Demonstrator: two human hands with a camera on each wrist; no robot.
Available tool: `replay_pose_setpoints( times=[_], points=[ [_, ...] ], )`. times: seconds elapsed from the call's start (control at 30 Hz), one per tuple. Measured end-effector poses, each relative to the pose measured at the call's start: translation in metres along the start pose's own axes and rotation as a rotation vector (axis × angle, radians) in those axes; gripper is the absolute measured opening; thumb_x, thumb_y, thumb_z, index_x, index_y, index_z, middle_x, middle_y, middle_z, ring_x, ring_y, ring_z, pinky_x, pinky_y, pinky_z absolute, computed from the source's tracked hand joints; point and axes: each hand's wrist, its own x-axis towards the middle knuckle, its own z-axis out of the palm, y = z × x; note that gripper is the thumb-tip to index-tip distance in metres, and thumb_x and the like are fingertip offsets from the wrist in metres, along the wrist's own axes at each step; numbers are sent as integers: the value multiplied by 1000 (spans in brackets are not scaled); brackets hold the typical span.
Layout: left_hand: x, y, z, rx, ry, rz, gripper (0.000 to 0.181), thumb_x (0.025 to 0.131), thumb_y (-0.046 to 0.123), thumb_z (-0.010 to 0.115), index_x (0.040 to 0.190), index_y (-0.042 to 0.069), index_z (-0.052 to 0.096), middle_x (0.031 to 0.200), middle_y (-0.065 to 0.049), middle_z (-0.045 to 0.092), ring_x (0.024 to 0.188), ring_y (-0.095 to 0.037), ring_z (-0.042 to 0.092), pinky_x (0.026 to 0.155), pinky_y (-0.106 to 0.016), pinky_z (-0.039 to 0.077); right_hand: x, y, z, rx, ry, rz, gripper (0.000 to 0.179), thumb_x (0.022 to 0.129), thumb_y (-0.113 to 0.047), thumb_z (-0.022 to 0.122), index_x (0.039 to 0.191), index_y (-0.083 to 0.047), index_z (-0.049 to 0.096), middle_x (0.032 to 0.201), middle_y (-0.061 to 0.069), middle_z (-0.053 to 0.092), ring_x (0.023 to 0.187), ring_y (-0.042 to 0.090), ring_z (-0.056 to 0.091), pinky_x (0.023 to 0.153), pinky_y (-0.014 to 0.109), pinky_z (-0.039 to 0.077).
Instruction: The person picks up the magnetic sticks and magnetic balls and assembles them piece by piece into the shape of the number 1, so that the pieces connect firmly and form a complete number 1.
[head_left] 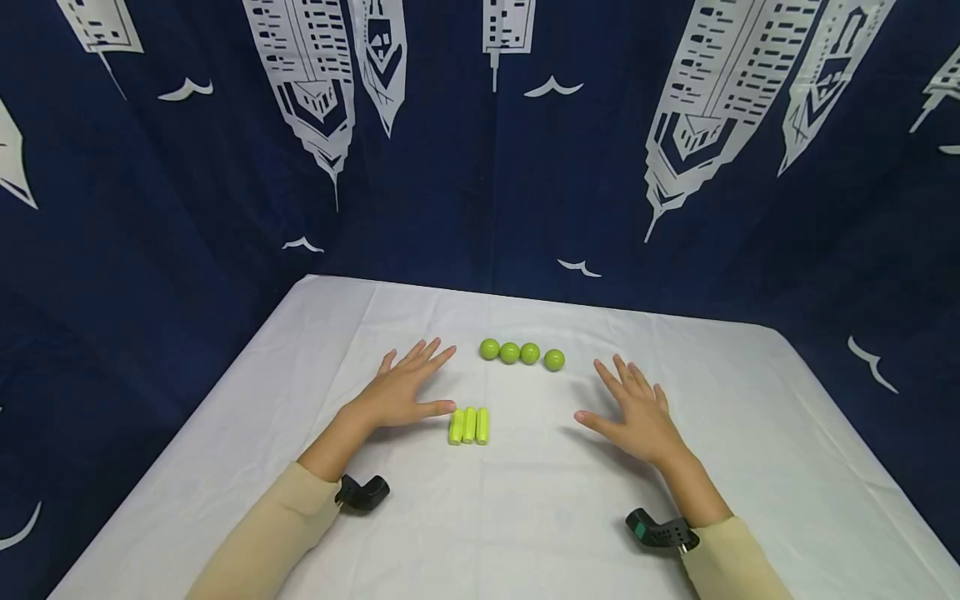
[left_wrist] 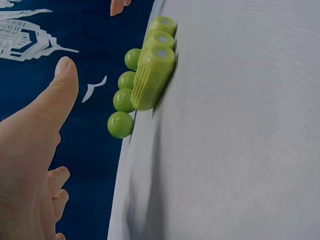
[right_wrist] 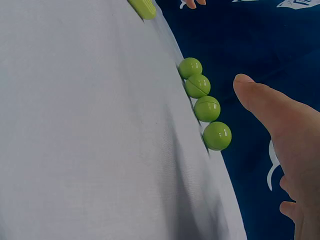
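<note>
Three short yellow-green ribbed sticks (head_left: 469,426) lie side by side on the white cloth, pale round spots on their near ends in the left wrist view. Behind them, several glossy green balls (head_left: 520,353) form a row, the rightmost slightly apart from the others. My left hand (head_left: 401,392) is spread over the cloth left of the sticks, its thumb tip overlapping the leftmost one in the head view. To the right of the balls, my right hand (head_left: 636,417) hovers with fingers spread and holds nothing. Its thumb (right_wrist: 270,107) points toward the ball row in the right wrist view.
A white cloth (head_left: 525,517) covers the table, with light creases. Behind and beside it hangs a dark blue curtain (head_left: 450,208) printed with white buildings and birds. Black wrist devices (head_left: 363,493) sit at both sleeve cuffs.
</note>
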Motion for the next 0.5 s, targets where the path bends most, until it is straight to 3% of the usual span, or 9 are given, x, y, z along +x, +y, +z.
replay_pose_setpoints(
  times=[0.2, 0.5],
  points=[
    [12, 4, 5, 19, -44, 0, 87, 88, 67, 53, 157, 30, 16, 162, -3, 12, 148, -24, 7, 113, -62, 5, 1, -2, 4, 17, 8, 1, 89, 85, -61, 63, 153, -14, 31, 158, 21, 20, 143, 44, 16, 106, 71, 10],
    [27, 8, 9, 17, -53, 8, 87, 88, 71, 50, 157, 30, 16, 162, -3, 13, 148, -24, 9, 113, -61, 7, 6, -3, 12, 60, 9, -1, 87, 86, -59, 63, 153, -12, 32, 156, 22, 24, 142, 44, 20, 106, 69, 15]
  ],
)
